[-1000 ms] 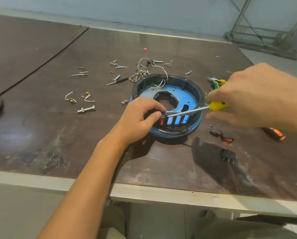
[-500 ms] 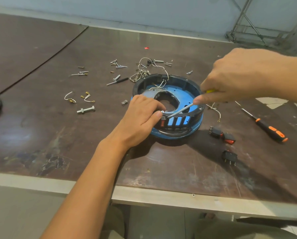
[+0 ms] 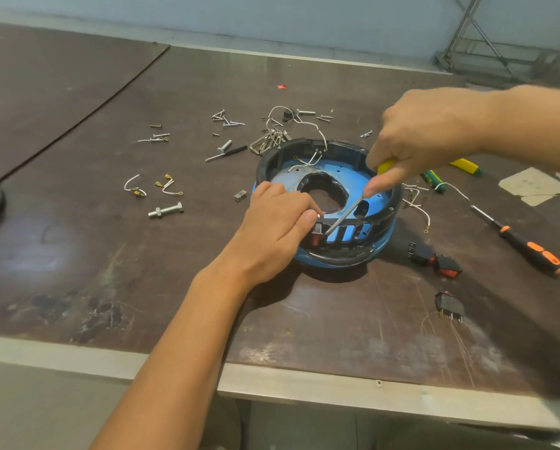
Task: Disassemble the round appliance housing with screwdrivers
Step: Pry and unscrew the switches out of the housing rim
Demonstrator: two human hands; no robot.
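Observation:
The round housing [image 3: 381, 209], a black ring on a blue base with a hole in its middle, lies on the brown table [image 3: 77, 254]. My left hand [image 3: 272, 228] grips its near rim, thumb beside a red switch [image 3: 316, 237] set in the wall. My right hand [image 3: 424, 138] holds a yellow-handled screwdriver [image 3: 346, 216] from above. Its metal shaft slants down to the left, and the tip sits at the rim right next to that switch.
An orange-and-black screwdriver [image 3: 528, 248] lies at the right. Loose black rocker switches [image 3: 434, 259] [image 3: 449, 306] sit near the housing's right. Screws, clips and wires [image 3: 272, 131] are scattered behind it, a bolt [image 3: 165, 210] at the left. The table's metal edge [image 3: 337, 384] runs close below.
My right hand rose and swung from the right side to above the housing, tilting the screwdriver steeper. The orange-and-black screwdriver came into full sight. My left hand stayed on the rim.

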